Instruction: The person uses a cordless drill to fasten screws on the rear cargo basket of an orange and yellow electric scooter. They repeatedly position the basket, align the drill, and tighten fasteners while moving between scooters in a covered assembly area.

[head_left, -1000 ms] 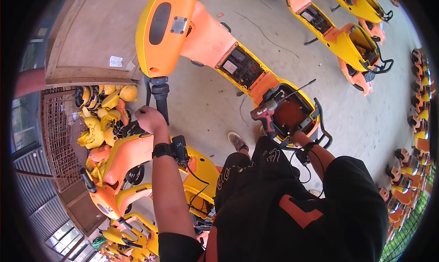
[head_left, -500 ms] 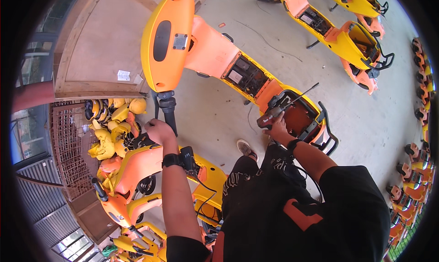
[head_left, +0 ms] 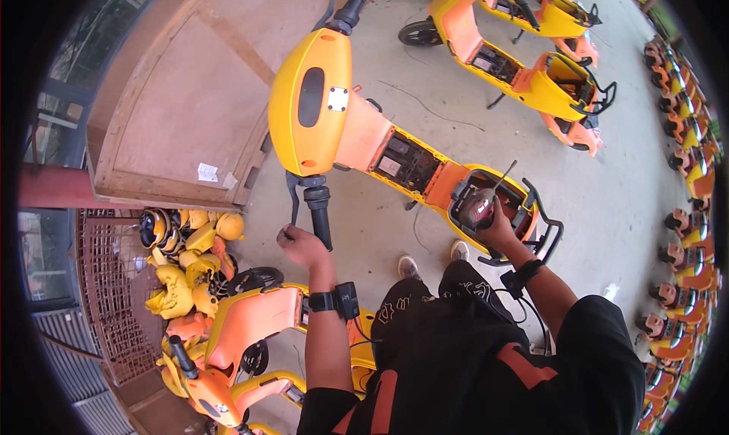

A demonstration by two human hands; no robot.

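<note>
A yellow and orange scooter (head_left: 364, 135) stands before me, its floorboard bay uncovered with dark parts (head_left: 406, 160) inside. My right hand (head_left: 497, 228) grips a dark red and black power screwdriver (head_left: 477, 209) above the open seat compartment (head_left: 510, 200). Its long thin bit (head_left: 505, 175) points up and away. At the scooter's near handlebar grip (head_left: 322, 224), my left hand (head_left: 305, 247) has its fingers curled and pinched together. Whether anything small is between them I cannot make out. The brake lever (head_left: 293, 198) ends just above those fingertips.
Beside my left arm stands another scooter (head_left: 254, 321). A wire cage (head_left: 114, 283) holds yellow helmets and covers (head_left: 178, 287). A big wooden crate (head_left: 175, 116) is at the far left. More stripped scooters (head_left: 524, 74) stand ahead, and rows of orange parts (head_left: 687, 245) line the right.
The view has shifted, so the scooter sits differently in the picture. My right hand has tilted the screwdriver more upright over the seat compartment. My left hand stays near the handlebar grip.
</note>
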